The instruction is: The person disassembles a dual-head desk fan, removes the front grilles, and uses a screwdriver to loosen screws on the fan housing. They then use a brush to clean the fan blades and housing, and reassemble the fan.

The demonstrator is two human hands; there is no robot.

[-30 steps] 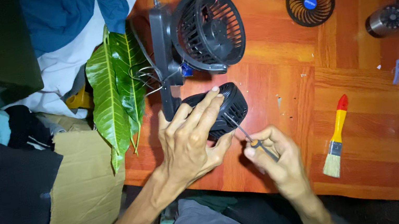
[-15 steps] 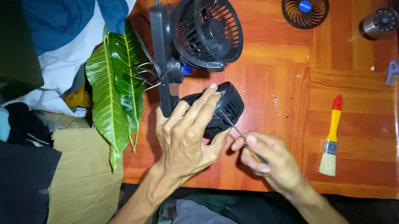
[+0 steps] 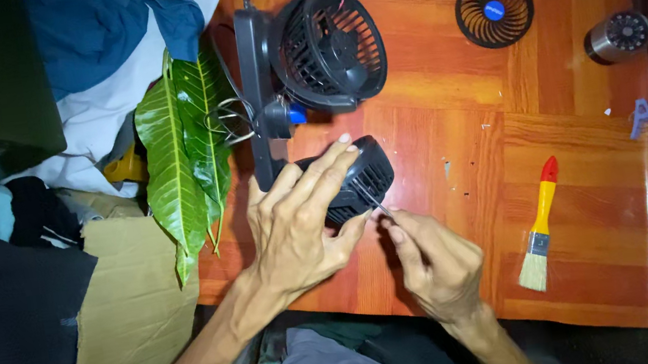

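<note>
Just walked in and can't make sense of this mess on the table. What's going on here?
A person sits at a wooden table. The left hand grips the lower fan head of a black twin fan, while the right hand holds a thin screwdriver with its tip at that head's grille. The upper fan head is untouched. A detached grille, a metal motor and a paintbrush lie apart to the right.

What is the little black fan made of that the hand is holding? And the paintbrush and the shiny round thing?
The small black fan under the left hand looks like matte moulded plastic, with thin grille ribs. The paintbrush seems to have a glossy red-and-yellow painted handle, wood or plastic, a metal band and pale bristles. The round cylinder looks like brushed metal, from its silvery sheen.
</note>
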